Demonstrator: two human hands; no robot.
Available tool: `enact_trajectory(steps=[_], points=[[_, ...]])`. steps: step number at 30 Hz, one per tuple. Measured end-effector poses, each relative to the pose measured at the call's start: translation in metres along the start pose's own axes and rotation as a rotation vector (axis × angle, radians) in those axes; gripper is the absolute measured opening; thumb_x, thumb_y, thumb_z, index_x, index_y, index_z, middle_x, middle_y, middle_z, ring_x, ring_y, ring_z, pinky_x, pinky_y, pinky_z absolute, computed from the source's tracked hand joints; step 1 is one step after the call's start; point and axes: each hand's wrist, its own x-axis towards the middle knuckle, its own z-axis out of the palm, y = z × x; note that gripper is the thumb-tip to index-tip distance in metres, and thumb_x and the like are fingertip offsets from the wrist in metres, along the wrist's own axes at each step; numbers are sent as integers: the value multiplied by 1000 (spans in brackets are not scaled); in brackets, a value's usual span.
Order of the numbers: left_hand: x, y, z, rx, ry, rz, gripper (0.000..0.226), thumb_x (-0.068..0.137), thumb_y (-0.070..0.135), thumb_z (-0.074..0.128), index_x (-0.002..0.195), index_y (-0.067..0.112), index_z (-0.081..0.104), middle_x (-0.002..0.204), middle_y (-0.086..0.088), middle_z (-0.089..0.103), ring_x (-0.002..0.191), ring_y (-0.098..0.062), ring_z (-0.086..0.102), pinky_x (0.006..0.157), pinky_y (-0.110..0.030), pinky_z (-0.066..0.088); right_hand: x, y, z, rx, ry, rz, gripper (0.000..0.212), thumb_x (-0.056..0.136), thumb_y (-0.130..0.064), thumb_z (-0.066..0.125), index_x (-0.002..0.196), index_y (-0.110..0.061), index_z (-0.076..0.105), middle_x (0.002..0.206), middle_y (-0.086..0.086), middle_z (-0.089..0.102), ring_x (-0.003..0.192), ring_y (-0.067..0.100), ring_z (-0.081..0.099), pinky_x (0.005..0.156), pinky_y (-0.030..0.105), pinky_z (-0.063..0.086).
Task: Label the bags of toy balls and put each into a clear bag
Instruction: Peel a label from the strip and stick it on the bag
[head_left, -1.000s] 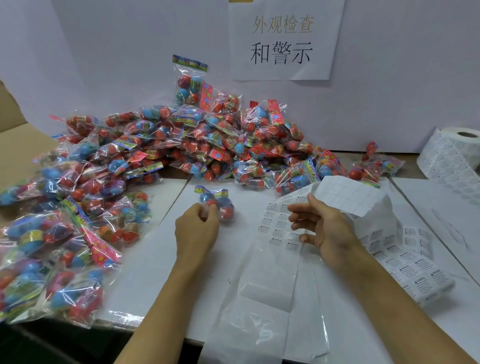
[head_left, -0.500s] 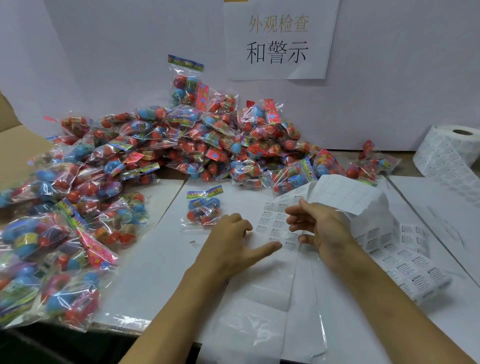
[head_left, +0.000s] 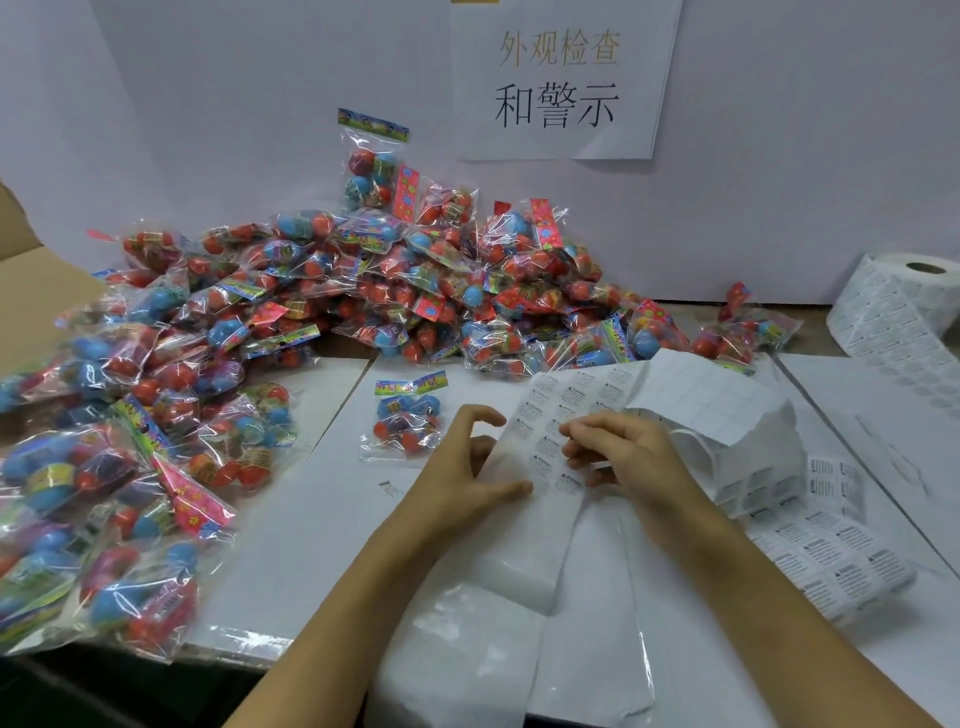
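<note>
- While your right hand pinches the label sheet at its edge, fingertips curled onto one sticker, your left hand rests on the sheet's near left side with fingers loosely arched and thumb flat, gripping nothing.
- Below your wrists lies a stack of clear bags; judge them thin, slick and clingy, so plan to rub an opening apart at the mouth.
- Under your right fingertips the sheet is limp paper that curls back on itself; a peeled sticker will likely be weightless and tacky, so lift it by one corner only.
- Just beyond your left fingertips sits the single bag of toy balls, flat on the white table, apart from the hand. Expect it to be light, crinkly and lumpy; take it by the printed header card, and press the label onto a smooth patch of film.
- Left of your left hand, and farther out past both hands, the pile of unlabelled ball bags crowds the work area; loose ones could slide in.
- Far right of your right hand stands the label roll.
</note>
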Motion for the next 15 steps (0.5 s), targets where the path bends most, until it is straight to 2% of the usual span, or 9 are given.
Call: enact_trajectory(steps=[2,4,7,10,15], points=[[1,3,0,-140,16,-69,53,78,4,85,118,18,54,104,-8,78,92,-31,76,80,-51,63,0,1,0,-34,-1,-56,14,91,-7,69,88,-18,76,74,-3,75,70,10,68,58,19,51],[3,4,-1,-194,5,-101,36,79,1,84,110,7,67,101,-11,79,87,-30,76,74,-44,64,-2,3,1,-93,-17,-133,14,88,-7,74,88,-21,77,78,-3,76,73,8,69,63,17,52],[1,4,-2,-260,-49,-95,22,78,5,85,99,8,78,98,-14,78,81,-26,75,66,-31,59,-4,6,4,-266,-45,-271,9,83,-14,81,86,-21,78,81,-8,76,75,4,68,67,13,51],[1,4,-1,-278,-72,-78,17,81,4,82,97,10,80,98,-14,78,80,-24,75,66,-28,58,-7,9,5,-361,-43,-354,10,77,-23,87,84,-22,80,81,-10,75,76,5,68,67,12,50],[-1,5,-1,-301,-104,-78,21,79,5,82,100,8,80,102,-18,77,83,-25,75,69,-28,59,-8,9,3,-349,-91,-364,6,77,-27,86,80,-30,81,80,-12,76,76,6,70,67,15,51]])
